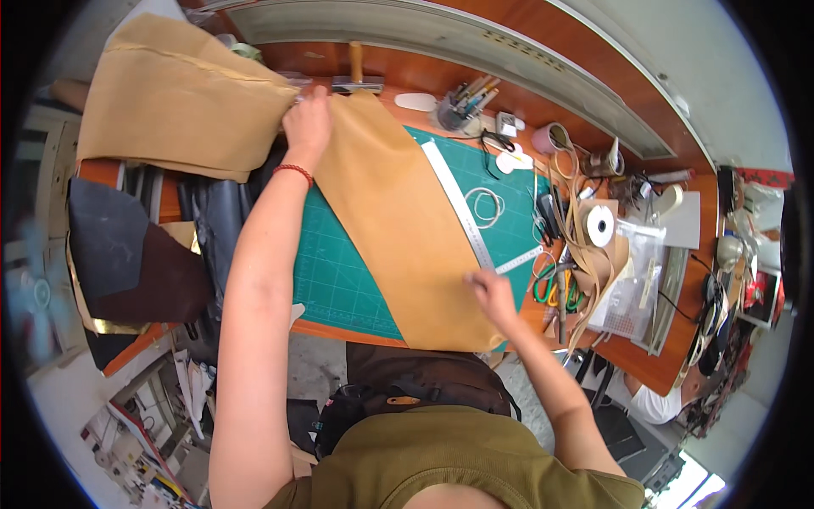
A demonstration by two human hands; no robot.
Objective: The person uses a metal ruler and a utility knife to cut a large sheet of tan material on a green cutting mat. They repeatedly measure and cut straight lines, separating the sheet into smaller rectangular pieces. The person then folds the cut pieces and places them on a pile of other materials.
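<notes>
A long tan leather sheet lies slantwise across the green cutting mat, its near end hanging over the table's front edge. At its far left corner, my left hand is closed on the leather's edge, the fingertips partly hidden. My right hand is curled closed over the right edge of the sheet, near the corner of a metal L-square ruler. Whatever its fingers hold, if anything, cannot be made out. The ruler's long arm runs along the leather's right edge.
A larger folded piece of tan leather is heaped at the left, above dark leather pieces. Farther back are a wooden-handled tool and a pen cup. Scissors, a hammer and a white spool crowd the right.
</notes>
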